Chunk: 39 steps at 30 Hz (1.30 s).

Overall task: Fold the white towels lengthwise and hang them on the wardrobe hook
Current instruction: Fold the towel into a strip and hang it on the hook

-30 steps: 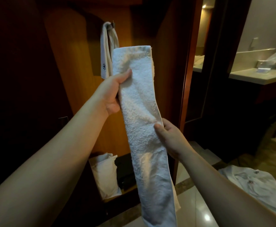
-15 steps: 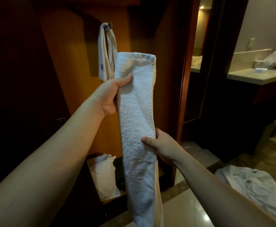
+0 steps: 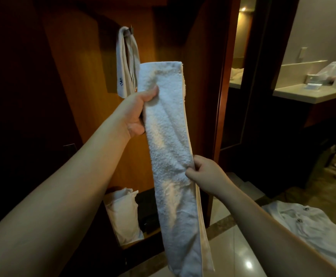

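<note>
No text can be read; the hung towel point(image 3: 125, 62) bears a small dark emblem, illegible.

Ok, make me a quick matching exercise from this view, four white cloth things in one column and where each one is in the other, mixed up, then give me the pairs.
Things:
1. folded towel
2. narrow towel with a dark emblem
3. white bag
4. white garment with dark buttons

Places:
A. spread on the floor at lower right
B. hanging on the wardrobe hook
C. held between the left hand and right hand
D. standing in the bottom of the wardrobe

Pairs: 1-C, 2-B, 3-D, 4-A
</note>
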{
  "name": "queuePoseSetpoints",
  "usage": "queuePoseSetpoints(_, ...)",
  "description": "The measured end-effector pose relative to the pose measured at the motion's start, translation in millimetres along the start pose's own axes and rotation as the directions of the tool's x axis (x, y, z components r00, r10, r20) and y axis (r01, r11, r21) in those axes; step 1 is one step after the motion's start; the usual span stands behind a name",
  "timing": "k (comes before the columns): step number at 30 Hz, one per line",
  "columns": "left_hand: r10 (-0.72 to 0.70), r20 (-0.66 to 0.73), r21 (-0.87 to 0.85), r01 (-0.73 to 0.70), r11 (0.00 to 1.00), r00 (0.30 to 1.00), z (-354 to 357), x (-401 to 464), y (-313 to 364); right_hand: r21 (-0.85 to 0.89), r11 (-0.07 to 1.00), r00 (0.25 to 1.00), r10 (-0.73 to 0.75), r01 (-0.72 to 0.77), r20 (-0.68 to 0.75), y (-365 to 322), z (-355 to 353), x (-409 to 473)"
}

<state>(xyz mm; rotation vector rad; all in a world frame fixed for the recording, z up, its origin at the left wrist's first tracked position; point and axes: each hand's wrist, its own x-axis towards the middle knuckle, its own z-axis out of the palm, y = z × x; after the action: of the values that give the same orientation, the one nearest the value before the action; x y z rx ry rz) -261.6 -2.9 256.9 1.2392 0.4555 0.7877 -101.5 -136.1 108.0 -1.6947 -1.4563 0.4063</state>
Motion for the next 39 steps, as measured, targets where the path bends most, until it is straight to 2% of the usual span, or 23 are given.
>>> queuePoseSetpoints(3, -0.024, -0.016, 0.002, 0.024, 1.000, 1.000, 3, 3, -4, -0.036, 0.999, 0.998, 0.032, -0.030, 0.049, 5, 1, -1)
queuePoseSetpoints(5, -0.042, -0.020, -0.012, 0.042, 0.999, 0.999, 4, 5, -4, 0.014, 0.998, 0.997, 0.058, -0.058, 0.049, 8, 2, -2)
queuePoseSetpoints(9, -0.038, -0.020, -0.087, 0.036, 0.996, 0.999, 6, 8, 1, 0.336, 0.925, 0.983, 0.161, -0.180, 0.083, 10, 2, -3)
queuePoseSetpoints(10, -0.033, -0.017, -0.105, 0.031, 0.994, 0.999, 7, 8, 3, 0.354, 0.917, 0.982, 0.154, -0.183, 0.108, 12, 4, -3)
queuePoseSetpoints(13, -0.030, -0.017, -0.147, 0.027, 0.989, 0.999, 11, 9, 11, 0.214, 0.972, 0.994, 0.089, -0.102, 0.070, 16, 6, 1)
queuePoseSetpoints(14, -0.033, -0.010, -0.159, 0.031, 0.987, 0.999, 13, 8, 13, 0.242, 0.965, 0.994, 0.084, -0.098, 0.065, 15, 6, 3)
queuePoseSetpoints(17, -0.057, 0.050, -0.195, 0.066, 0.979, 0.997, 16, 8, 18, 0.462, 0.868, 0.978, 0.115, -0.184, 0.173, 15, 2, 7)
queuePoseSetpoints(20, -0.084, 0.156, -0.219, 0.117, 0.969, 0.984, 14, 10, 20, 0.490, 0.846, 0.959, 0.081, -0.211, 0.273, 13, -1, 14)
queuePoseSetpoints(24, -0.076, 0.250, -0.231, 0.135, 0.964, 0.965, 6, 15, 24, 0.506, 0.837, 0.945, 0.037, -0.207, 0.325, 10, 0, 17)
queuePoseSetpoints(27, 0.004, 0.224, -0.226, 0.048, 0.973, 0.975, -2, 19, 29, 0.561, 0.810, 0.966, 0.022, -0.169, 0.259, 8, 3, 11)
queuePoseSetpoints(31, 0.105, 0.160, -0.293, -0.055, 0.955, 0.981, -6, 25, 35, 0.486, 0.874, 0.995, -0.039, -0.008, 0.088, -6, 8, 6)
queuePoseSetpoints(35, 0.117, 0.093, -0.317, -0.082, 0.945, 0.989, -8, 32, 32, 0.404, 0.910, 0.992, -0.120, 0.099, 0.027, -19, 14, -1)
queuePoseSetpoints(39, 0.099, 0.020, -0.245, -0.091, 0.965, 0.995, -15, 37, 31, 0.351, 0.933, 0.997, -0.073, 0.081, -0.036, -19, 15, -5)
